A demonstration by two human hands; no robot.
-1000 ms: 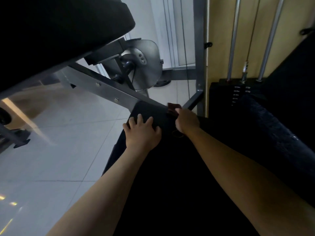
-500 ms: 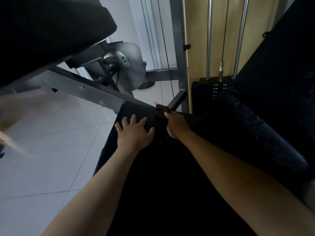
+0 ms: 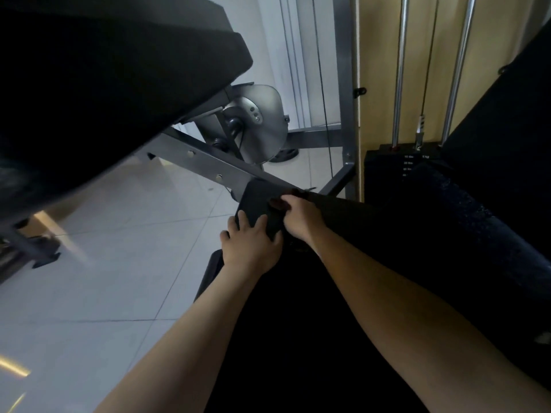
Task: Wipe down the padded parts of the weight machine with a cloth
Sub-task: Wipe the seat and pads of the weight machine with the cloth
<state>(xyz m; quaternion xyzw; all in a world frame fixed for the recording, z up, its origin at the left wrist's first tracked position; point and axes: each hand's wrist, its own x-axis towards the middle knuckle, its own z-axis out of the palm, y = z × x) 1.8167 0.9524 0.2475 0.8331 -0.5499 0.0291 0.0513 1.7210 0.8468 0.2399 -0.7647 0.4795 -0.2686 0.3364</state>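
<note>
A long black seat pad (image 3: 258, 194) runs away from me down the middle of the view. My left hand (image 3: 250, 248) lies on its far left part, fingers spread over the top and thumb at the left edge. My right hand (image 3: 301, 219) is just beside it at the pad's far end, closed on a dark reddish cloth (image 3: 278, 204). Only a small bit of the cloth shows past the fingers. A second large black pad (image 3: 89, 84) hangs overhead at the upper left. A black roller pad (image 3: 477, 234) lies to the right.
A grey steel beam (image 3: 208, 165) slopes down to the seat's far end, with a round metal cam plate (image 3: 264, 126) behind it. The black weight stack (image 3: 387, 165) with chrome guide rods (image 3: 399, 70) stands at the back right. Pale floor tiles (image 3: 119, 234) lie to the left.
My view has shifted. My left hand has slid forward on the pad, closer to my right hand. My right hand stays closed on the cloth at the pad's far end.
</note>
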